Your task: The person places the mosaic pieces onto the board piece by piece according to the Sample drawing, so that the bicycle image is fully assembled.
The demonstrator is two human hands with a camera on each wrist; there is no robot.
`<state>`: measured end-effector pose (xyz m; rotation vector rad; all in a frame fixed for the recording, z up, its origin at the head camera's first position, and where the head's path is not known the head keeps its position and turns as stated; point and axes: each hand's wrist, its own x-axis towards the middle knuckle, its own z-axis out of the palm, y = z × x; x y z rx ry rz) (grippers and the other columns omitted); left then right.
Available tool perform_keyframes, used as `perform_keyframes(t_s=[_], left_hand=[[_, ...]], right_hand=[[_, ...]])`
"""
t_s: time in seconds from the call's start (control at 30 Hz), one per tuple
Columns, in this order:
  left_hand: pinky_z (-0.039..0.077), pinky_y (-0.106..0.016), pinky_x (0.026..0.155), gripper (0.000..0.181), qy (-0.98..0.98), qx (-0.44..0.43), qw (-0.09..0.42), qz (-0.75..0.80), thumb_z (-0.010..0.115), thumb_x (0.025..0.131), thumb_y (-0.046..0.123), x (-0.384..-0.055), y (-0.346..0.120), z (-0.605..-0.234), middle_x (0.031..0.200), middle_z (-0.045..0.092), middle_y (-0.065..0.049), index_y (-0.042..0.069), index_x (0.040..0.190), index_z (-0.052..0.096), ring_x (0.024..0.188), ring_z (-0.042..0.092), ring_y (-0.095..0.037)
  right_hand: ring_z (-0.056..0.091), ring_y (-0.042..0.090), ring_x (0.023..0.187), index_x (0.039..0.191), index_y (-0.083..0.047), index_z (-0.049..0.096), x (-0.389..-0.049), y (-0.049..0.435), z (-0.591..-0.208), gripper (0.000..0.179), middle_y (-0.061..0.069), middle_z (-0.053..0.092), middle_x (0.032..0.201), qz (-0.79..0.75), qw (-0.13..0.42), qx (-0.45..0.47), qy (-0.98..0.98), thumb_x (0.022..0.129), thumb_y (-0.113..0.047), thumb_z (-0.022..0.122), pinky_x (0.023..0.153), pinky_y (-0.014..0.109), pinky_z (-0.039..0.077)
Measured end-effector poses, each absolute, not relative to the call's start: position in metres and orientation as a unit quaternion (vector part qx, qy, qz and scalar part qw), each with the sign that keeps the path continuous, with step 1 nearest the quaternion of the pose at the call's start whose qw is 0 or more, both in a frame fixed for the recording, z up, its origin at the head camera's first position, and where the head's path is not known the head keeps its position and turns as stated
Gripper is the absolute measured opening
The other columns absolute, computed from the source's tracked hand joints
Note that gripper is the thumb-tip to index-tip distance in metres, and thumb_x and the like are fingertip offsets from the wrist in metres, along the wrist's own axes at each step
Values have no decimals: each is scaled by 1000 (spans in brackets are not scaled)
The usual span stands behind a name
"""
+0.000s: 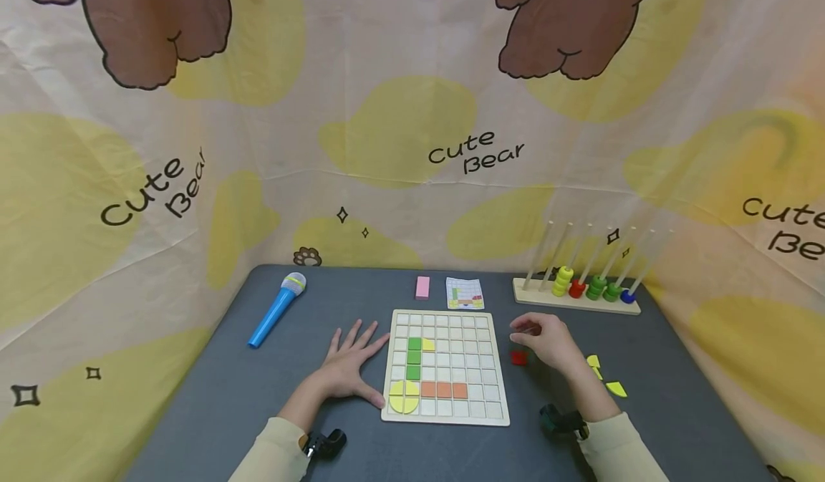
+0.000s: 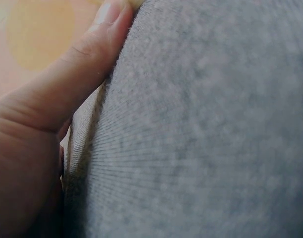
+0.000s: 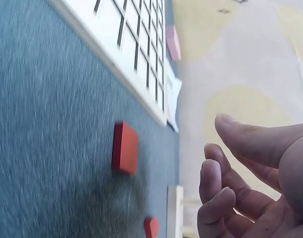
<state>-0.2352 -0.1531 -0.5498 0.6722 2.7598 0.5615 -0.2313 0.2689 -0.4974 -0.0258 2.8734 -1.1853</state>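
My left hand [image 1: 350,365] lies spread on the table, thumb tip and forefinger at the left edge of a white grid board [image 1: 454,314]. Green squares [image 1: 414,357], orange squares [image 1: 444,390], a yellow circle of quarter pieces [image 1: 404,397] and one more yellow piece [image 1: 428,344] sit in its cells. Right of the board, my right hand [image 1: 544,337] hovers with bent fingers and holds nothing; a gap shows between thumb and fingers in the right wrist view. A red square block [image 3: 125,148] lies on the table close by, with another red piece [image 3: 151,227] farther along.
Yellow pieces [image 1: 615,389] lie beside my right forearm. Behind the board are a pink block [image 1: 422,288] and a patterned card [image 1: 464,293]. A peg stand with coloured beads [image 1: 576,299] stands at the back right, and a blue toy microphone [image 1: 277,310] lies at the left.
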Motion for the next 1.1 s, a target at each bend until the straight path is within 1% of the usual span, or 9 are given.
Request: perform_keyframes(t_s=[0.17,0.3,0.5,0.7,0.77,0.9,1.1], left_hand=[[-9,-68,118,132,946,236,116,191,79,53,83,-236,-152,-549,171,9,-2,34,162,23,157,-6,-36],[-8,-69,118,130,944,240,115,194,80,54,81,-235,-152,-548,171,11,-5,32,161,25,157,-4,-39],[-8,-70,117,130,943,241,116,200,81,55,80,-236,-152,-549,171,11,-7,30,162,26,156,-4,-40],[-10,-68,118,132,945,236,122,192,78,53,84,-237,-154,-551,171,8,-2,34,162,22,157,-6,-37],[-10,-67,119,133,946,234,123,189,78,52,85,-237,-154,-551,171,8,0,35,162,21,157,-7,-35],[-9,-68,118,133,946,234,121,189,78,52,84,-238,-154,-551,171,9,-2,33,162,23,157,-6,-36],[-10,-67,118,133,946,234,124,189,78,52,85,-238,-154,-552,171,7,-1,34,162,22,157,-7,-35]], right_hand=[[64,26,93,115,-5,72,-234,281,-497,26,12,73,106,-370,17,5,929,91,-15,76,75,37,56],[66,30,97,121,-3,68,-238,293,-496,33,15,72,108,-364,14,9,931,91,-13,76,77,42,57],[66,36,102,126,0,65,-246,312,-502,38,19,71,112,-372,28,16,928,92,-13,75,82,48,57],[64,38,106,127,0,65,-252,324,-510,41,22,69,115,-367,52,30,928,91,-15,76,88,53,54],[63,37,105,129,-1,64,-254,327,-513,43,22,68,115,-364,64,34,929,91,-16,76,89,53,53],[61,33,101,132,0,64,-258,331,-517,45,20,67,114,-348,84,29,933,91,-16,76,88,51,51],[59,30,94,120,0,69,-262,333,-520,37,17,66,106,-340,94,44,935,87,-15,78,82,45,50]])
